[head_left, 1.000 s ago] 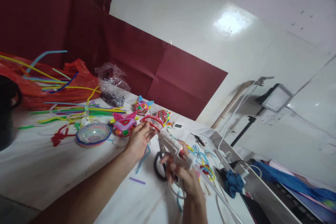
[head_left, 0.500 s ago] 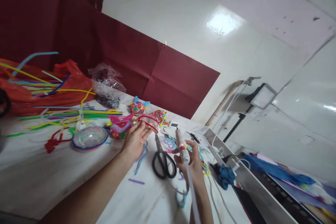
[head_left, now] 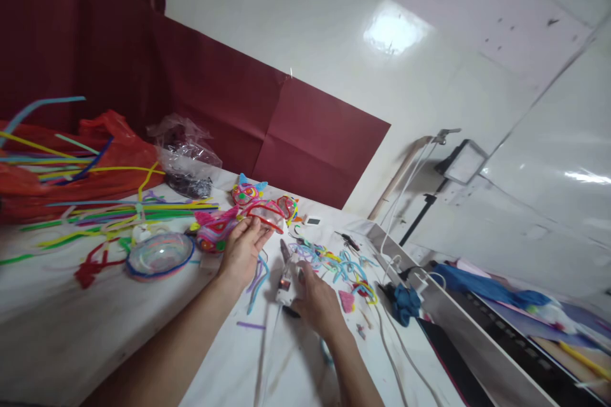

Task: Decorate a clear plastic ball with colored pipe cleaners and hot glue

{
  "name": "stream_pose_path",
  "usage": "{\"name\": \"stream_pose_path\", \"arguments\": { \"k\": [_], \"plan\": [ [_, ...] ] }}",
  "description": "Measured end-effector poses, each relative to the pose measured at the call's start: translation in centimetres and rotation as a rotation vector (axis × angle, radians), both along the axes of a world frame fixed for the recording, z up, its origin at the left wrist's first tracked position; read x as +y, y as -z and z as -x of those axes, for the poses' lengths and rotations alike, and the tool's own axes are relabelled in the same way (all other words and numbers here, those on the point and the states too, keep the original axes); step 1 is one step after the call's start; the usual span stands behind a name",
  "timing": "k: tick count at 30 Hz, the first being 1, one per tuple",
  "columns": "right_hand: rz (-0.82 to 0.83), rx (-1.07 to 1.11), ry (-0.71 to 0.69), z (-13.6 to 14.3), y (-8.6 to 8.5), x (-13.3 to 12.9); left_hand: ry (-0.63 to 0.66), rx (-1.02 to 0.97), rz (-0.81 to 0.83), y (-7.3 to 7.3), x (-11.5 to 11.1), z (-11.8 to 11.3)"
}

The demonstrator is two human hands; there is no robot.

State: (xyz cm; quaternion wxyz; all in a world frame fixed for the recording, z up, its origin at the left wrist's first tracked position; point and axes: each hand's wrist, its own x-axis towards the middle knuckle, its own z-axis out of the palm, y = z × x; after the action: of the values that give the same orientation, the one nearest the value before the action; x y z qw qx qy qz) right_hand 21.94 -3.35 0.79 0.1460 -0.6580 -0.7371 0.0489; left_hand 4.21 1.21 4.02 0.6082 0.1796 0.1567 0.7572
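My left hand (head_left: 242, 251) pinches a clear plastic piece edged with red pipe cleaner (head_left: 265, 216), held up over the table. In my right hand (head_left: 319, 297) is a white hot glue gun (head_left: 286, 283), its nozzle tilted toward the back and its cord trailing to the front. The glue gun and hand cover most of the scissors; a bit of black handle (head_left: 290, 312) shows beneath. Just left of the plastic piece lies a pink pipe-cleaner animal face (head_left: 212, 232). A similar colourful face with blue ears (head_left: 248, 192) sits behind it.
At left are a clear bowl with a blue rim (head_left: 162, 255), loose pipe cleaners (head_left: 119, 216) and a red bag (head_left: 114, 146). Pipe-cleaner scraps (head_left: 351, 267) lie right of the glue gun. A small white display (head_left: 312, 221) stands behind; cables (head_left: 394, 356) run along the right.
My right hand has brought the glue gun left and down, over the scissors, and turned its nozzle. My left hand still holds the red-edged plastic piece. The view has shifted slightly.
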Motion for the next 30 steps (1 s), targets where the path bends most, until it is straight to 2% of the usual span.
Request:
{"name": "stream_pose_path", "arguments": {
  "k": [3, 6, 10, 12, 14, 16, 18, 22, 30],
  "plan": [
    [0.001, -0.038, -0.029, 0.5, 0.8, 0.6, 0.006, 0.011, 0.015, 0.1, -0.1, -0.2],
    [-0.015, 0.022, -0.086, 0.7, 1.5, 1.0, 0.015, 0.029, 0.028, 0.1, -0.1, -0.5],
    [-0.009, 0.062, -0.172, 0.6, 1.2, 0.8, 0.03, 0.05, 0.046, 0.2, -0.1, -0.7],
    [-0.115, 0.067, -0.155, 0.7, 0.6, 0.7, 0.039, 0.059, 0.045, 0.3, -0.2, -0.9],
    [-0.33, 0.16, -0.161, 0.9, -0.4, 0.6, 0.043, 0.073, 0.038, 0.4, -0.3, -1.1],
    [-0.549, 0.303, -0.22, 1.4, -1.5, 0.7, 0.052, 0.095, 0.023, 0.5, -0.4, -1.3],
    [-0.687, 0.384, -0.281, 2.1, -2.4, 1.0, 0.065, 0.12, 0.005, 0.6, -0.6, -1.5],
    [-0.782, 0.321, -0.327, 3.4, -3.1, 1.6, 0.095, 0.159, -0.011, 0.8, -0.8, -1.9],
    [-0.785, 0.175, -0.257, 3.6, -2.9, 2.0, 0.112, 0.179, -0.019, 1.0, -1.0, -2.4]
  ]
}}
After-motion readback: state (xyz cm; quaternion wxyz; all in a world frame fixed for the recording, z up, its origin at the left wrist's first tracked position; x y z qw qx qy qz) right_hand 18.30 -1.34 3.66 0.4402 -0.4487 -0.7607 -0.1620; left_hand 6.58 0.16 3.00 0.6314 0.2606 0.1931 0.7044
